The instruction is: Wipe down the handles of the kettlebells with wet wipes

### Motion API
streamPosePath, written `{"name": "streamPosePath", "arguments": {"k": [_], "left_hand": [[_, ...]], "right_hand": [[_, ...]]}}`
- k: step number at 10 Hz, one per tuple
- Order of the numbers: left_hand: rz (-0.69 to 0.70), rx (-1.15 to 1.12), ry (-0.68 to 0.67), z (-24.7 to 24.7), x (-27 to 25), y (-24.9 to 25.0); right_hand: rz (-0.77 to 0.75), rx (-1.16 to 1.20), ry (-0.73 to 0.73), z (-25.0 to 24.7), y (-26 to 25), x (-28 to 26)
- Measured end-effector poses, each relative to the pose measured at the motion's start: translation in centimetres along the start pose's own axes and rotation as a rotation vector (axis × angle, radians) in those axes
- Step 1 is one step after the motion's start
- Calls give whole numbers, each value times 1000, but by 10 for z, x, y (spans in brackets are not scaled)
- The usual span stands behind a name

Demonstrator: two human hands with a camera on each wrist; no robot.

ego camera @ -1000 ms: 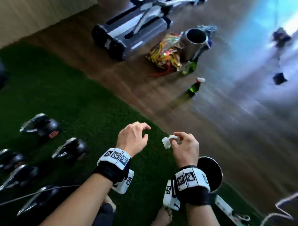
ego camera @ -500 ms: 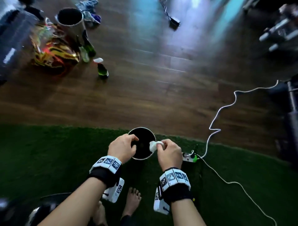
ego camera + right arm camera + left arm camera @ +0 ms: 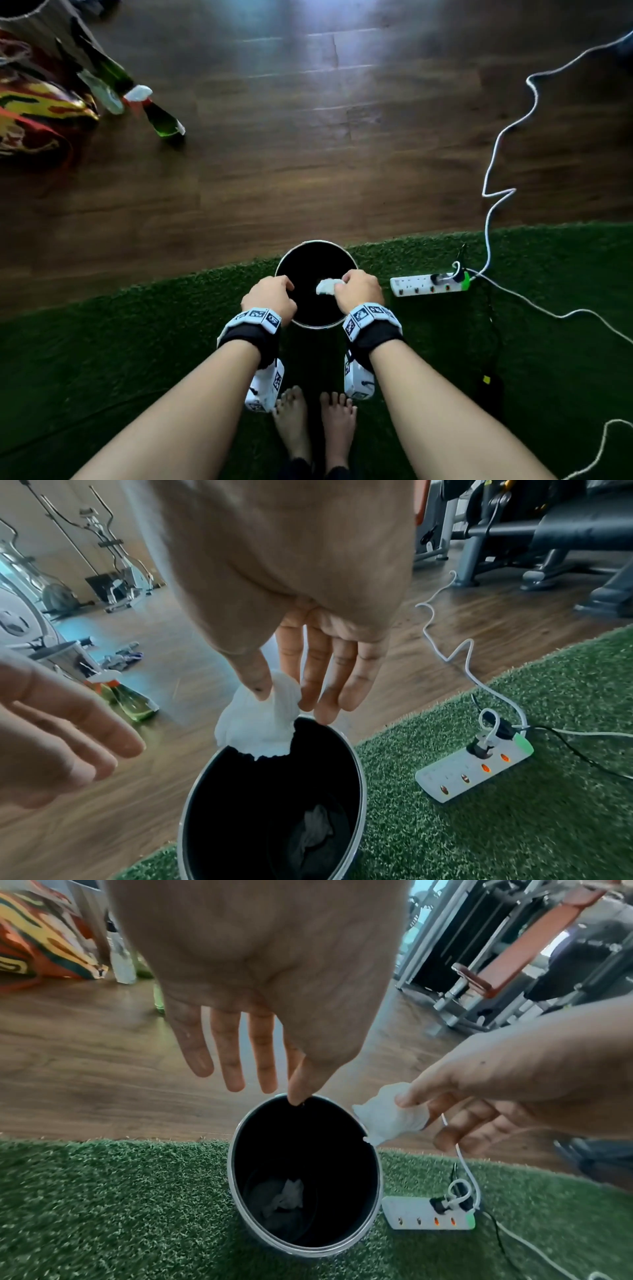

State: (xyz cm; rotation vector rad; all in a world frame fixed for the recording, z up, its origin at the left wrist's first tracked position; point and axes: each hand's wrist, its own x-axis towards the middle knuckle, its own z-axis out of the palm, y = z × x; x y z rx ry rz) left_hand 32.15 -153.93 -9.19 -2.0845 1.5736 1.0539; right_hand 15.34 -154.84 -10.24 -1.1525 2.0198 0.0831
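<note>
My right hand (image 3: 356,287) pinches a crumpled white wet wipe (image 3: 327,286) between thumb and forefinger, right over the mouth of a round black bin (image 3: 317,323) with a silver rim. The wipe (image 3: 260,723) hangs just above the bin's rim (image 3: 359,761). My left hand (image 3: 270,296) hovers open over the bin's left side, fingers straight and holding nothing (image 3: 240,1053). A used white wipe (image 3: 291,1195) lies at the bottom of the bin. No kettlebell is in view.
The bin stands at the edge of green artificial turf (image 3: 102,342) beside a wooden floor (image 3: 308,154). A white power strip (image 3: 428,284) with a white cable (image 3: 496,171) lies right of the bin. Green spray bottles (image 3: 164,120) and a colourful bag (image 3: 34,113) sit far left. My bare feet (image 3: 315,421) stand below.
My view swung from the kettlebells on the turf round to the bin. Both hands came over its mouth, the right still pinching the wipe.
</note>
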Motion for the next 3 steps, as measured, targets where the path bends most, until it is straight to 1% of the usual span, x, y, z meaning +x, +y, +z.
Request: {"name": "streamPosePath", "arguments": {"k": [1,2,3], "left_hand": [[27,-19,-3,13,19,-1],[35,-65,5,24,25,-2],[21,-104,28,29,27,-7]], "right_hand": [[-10,0,-29,22,4,15],[-20,-32,-46,34,9,22],[-27,-33,-26,35,8,26]]}}
